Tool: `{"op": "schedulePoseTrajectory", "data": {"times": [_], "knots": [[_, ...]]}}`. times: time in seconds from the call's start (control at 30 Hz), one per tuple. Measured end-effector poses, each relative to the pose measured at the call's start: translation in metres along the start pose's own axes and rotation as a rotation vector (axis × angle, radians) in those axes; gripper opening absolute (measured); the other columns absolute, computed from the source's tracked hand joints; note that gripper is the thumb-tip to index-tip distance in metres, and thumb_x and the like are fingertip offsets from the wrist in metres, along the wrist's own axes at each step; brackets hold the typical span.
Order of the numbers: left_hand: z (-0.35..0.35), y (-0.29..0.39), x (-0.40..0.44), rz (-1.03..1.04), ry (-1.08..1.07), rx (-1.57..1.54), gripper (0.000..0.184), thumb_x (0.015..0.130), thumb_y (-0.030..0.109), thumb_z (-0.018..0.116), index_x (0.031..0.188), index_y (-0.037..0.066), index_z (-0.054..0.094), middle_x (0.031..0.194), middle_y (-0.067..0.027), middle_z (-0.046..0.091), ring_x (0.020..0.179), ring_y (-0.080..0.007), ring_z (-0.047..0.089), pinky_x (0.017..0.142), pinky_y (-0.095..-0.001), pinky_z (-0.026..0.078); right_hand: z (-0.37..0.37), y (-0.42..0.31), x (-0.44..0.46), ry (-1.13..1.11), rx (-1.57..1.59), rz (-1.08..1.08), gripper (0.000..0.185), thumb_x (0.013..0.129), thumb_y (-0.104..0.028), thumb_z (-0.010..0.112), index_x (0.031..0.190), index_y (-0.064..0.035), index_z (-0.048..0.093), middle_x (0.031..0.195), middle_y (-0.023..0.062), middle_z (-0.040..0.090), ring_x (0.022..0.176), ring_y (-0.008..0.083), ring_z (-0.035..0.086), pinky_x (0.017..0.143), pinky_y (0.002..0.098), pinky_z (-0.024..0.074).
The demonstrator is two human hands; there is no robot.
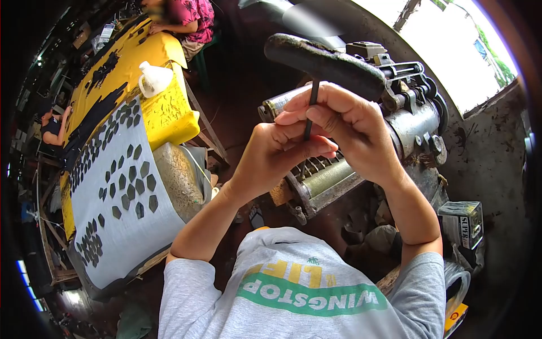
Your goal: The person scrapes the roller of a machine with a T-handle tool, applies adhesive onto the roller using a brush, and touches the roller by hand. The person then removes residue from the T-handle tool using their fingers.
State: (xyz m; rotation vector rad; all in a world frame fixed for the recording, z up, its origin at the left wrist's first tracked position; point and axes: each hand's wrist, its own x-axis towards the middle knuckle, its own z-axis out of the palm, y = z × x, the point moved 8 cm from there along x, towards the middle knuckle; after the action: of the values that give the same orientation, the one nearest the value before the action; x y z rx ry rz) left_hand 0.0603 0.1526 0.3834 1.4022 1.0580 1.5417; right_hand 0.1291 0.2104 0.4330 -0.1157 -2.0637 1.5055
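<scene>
A thin black strip (pixel 314 93) runs upright between my two hands, in front of a machine. My right hand (pixel 355 127) pinches it between thumb and fingers at its upper part. Lower down, my left hand (pixel 274 150) has its thumb and fingers closed about the same strip, close against the right hand. The strip's lower end drops below the fingers toward the machine's roller (pixel 333 178). Behind its top is a long dark padded bar (pixel 324 59); whether they touch I cannot tell.
At left, many dark pentagon pieces (pixel 132 192) lie on a grey sheet (pixel 118 248). Beyond is a yellow-covered table (pixel 169 116) with a white jug (pixel 154 79). Two people sit or stand along it. A metal can (pixel 462 225) stands at right near the wall.
</scene>
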Motion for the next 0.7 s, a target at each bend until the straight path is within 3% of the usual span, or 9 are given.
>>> {"op": "schedulePoseTrajectory", "data": {"times": [0.27,0.33,0.47,0.57,0.7], "knots": [[-0.005,-0.018,-0.002,0.003,0.07,-0.069,0.023,0.086,0.007,0.068,0.105,-0.005,0.065,0.093,-0.0068,0.07,0.087,-0.0095,0.065,0.08,-0.024,0.051,-0.001,-0.003,-0.003,0.086,-0.174,-0.071,0.013,0.092,0.003,0.051,0.103,0.0035,0.059,0.085,0.0063,0.063,0.082,0.0097,0.062,0.072,0.0245,0.0508],[-0.012,-0.016,-0.001,0.014,0.022,0.135,0.026,0.082,0.009,0.072,0.105,-0.002,0.067,0.093,-0.0069,0.07,0.084,-0.0107,0.065,0.079,-0.024,0.051,-0.002,-0.008,-0.004,0.095,-0.294,-0.015,0.012,0.091,0.005,0.051,0.1,0.0043,0.058,0.083,0.0053,0.061,0.078,0.0085,0.059,0.071,0.0244,0.0496],[-0.021,0.001,-0.006,0.143,0.008,0.331,0.033,0.075,0.01,0.079,0.105,0.002,0.068,0.094,-0.0074,0.068,0.081,-0.0118,0.066,0.075,-0.0226,0.051,-0.003,-0.01,-0.009,0.163,-0.183,-0.068,0.008,0.09,0.005,0.053,0.096,0.0044,0.059,0.081,0.0056,0.06,0.077,0.0074,0.058,0.069,0.024,0.0488],[-0.014,-0.026,-0.009,-0.033,-0.038,0.05,0.032,0.073,0.007,0.08,0.102,0.001,0.069,0.094,-0.0077,0.069,0.08,-0.0111,0.067,0.072,-0.022,0.052,-0.004,-0.005,-0.008,0.208,-0.16,0.013,0.006,0.09,0.002,0.056,0.096,0.0043,0.059,0.082,0.0061,0.062,0.078,0.0085,0.06,0.07,0.0238,0.0493],[-0.012,-0.029,-0.002,0.006,-0.033,-0.023,0.022,0.075,-0.001,0.076,0.096,-0.001,0.069,0.094,-0.0074,0.069,0.079,-0.0102,0.067,0.071,-0.023,0.055,-0.008,-0.002,-0.01,0.208,-0.178,-0.084,0.015,0.091,0.002,0.056,0.105,0.0049,0.057,0.097,0.0106,0.067,0.085,0.0128,0.063,0.078,0.0258,0.0511]]}}
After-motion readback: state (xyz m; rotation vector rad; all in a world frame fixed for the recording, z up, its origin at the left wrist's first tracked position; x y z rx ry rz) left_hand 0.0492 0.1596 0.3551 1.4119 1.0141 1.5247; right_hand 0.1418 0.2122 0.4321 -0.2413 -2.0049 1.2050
